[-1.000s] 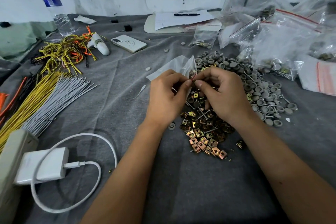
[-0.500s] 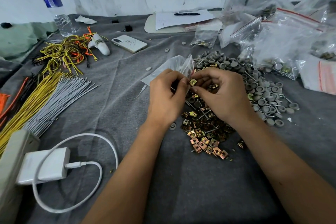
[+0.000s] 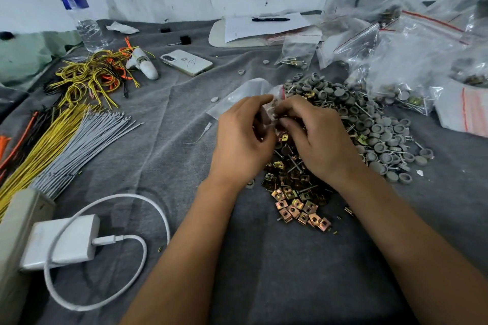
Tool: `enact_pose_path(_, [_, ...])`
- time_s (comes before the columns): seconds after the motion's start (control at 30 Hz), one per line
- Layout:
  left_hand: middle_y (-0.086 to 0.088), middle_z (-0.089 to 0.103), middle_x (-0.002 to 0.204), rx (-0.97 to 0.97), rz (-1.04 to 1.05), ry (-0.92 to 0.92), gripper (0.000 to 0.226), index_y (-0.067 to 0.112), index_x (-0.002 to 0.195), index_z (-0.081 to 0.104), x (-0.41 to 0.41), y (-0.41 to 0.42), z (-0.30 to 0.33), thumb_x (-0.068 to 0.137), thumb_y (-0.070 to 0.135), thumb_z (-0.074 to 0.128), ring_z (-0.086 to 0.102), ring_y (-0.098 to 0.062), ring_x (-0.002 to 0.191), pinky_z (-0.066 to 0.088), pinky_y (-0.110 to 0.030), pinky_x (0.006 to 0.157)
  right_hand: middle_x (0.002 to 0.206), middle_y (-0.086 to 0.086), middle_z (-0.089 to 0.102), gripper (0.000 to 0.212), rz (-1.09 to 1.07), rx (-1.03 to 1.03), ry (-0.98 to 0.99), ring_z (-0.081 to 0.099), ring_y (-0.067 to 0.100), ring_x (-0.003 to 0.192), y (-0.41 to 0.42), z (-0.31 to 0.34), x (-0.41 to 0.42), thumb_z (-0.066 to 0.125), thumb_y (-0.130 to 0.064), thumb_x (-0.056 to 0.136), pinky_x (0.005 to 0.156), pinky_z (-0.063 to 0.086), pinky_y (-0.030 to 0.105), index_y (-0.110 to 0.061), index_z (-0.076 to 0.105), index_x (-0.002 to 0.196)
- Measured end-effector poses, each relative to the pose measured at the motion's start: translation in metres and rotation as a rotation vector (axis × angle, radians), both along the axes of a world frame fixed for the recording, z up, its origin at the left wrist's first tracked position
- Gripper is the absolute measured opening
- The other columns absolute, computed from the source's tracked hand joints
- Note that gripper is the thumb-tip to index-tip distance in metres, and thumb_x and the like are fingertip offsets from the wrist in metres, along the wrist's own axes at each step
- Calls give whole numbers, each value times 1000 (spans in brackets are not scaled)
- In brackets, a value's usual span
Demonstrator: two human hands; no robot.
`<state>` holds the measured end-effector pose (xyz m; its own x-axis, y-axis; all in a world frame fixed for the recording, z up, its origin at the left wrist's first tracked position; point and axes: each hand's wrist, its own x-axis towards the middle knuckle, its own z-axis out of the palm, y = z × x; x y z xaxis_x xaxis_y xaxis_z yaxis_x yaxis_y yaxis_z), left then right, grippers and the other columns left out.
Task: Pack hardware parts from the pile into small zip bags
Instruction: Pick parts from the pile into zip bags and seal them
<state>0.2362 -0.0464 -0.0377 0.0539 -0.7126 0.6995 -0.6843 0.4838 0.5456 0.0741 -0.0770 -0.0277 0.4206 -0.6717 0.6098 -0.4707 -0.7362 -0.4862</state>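
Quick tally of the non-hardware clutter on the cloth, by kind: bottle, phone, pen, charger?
Clear plastic water bottle with blue label: 1
White smartphone lying face down: 1
Black pen on the paper sheet: 1
White charger brick with cable: 1
Total: 4

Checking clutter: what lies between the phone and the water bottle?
In the head view, a white tool and tangled yellow-orange wires lie between phone and bottle.
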Motion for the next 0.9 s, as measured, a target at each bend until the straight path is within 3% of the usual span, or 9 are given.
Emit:
enact_pose_path(0.17, [1, 63, 86, -94, 42, -20, 40, 5, 118, 73, -4, 3, 5, 79, -4, 68, 58, -14, 70, 53, -35, 63, 94, 1, 77, 23, -57, 30, 41, 71, 13, 82, -4, -1, -2, 70, -7, 93, 77, 58, 36, -14, 73, 116])
enact_pose_path(0.3, [-4, 62, 95, -98, 108, 4, 46, 9, 123, 73, -5, 4, 7, 81, -8, 67, 56, -12, 63, 52, -32, 61, 102, -2, 77, 33, -41, 66, -68, 72, 6, 92, -3, 4, 0, 76, -9, 90, 86, 60, 28, -15, 73, 122])
enact_pose_path(0.43, [-2, 61, 96, -76, 230, 46, 59, 13, 133, 65, -1, 5, 10, 78, -10, 64, 54, -9, 58, 45, -13, 61, 100, -6, 74, 23, -103, 18, -231, 70, -1, 92, -4, 8, -4, 78, -10, 89, 83, 58, 19, -11, 73, 112])
enact_pose_path(0.5, [0, 60, 95, -91, 308, 96, 50, 13, 125, 66, 0, 7, 13, 79, -8, 64, 55, -9, 60, 42, -10, 64, 98, -7, 72, 19, -161, 8, -234, 67, -4, 89, -6, 7, -9, 77, -9, 89, 81, 54, 13, -12, 74, 108])
enact_pose_path(0.57, [-1, 60, 93, -128, 385, 141, 31, 9, 108, 69, 1, 8, 14, 81, -6, 65, 53, -5, 62, 42, -10, 64, 100, -4, 73, 15, -245, -3, -124, 66, 5, 90, -9, 5, -13, 77, -11, 90, 84, 53, 20, -14, 75, 105])
enact_pose_path(0.67, [-4, 60, 90, -146, 444, 196, 12, 5, 92, 70, 2, 8, 12, 84, -4, 66, 53, -6, 67, 43, -10, 65, 107, 2, 69, 21, -362, -24, 111, 55, 23, 110, -15, -1, -13, 78, -16, 88, 90, 41, 29, -19, 76, 109])
enact_pose_path(0.8, [-2, 60, 83, -57, 443, 199, 8, 8, 85, 68, 0, 6, 9, 84, 0, 68, 51, -7, 69, 38, -9, 66, 116, 5, 57, 37, -376, -10, 344, 40, 29, 119, -19, -3, -7, 74, -24, 92, 96, 44, 39, -24, 71, 129])
enact_pose_path(0.9, [-2, 60, 79, -33, 420, 218, 8, 10, 84, 67, 0, 5, 8, 84, 2, 69, 52, -10, 68, 39, -15, 63, 115, 6, 56, 35, -381, 27, 357, 40, 30, 120, -21, 0, -6, 76, -31, 90, 99, 45, 43, -21, 74, 123])
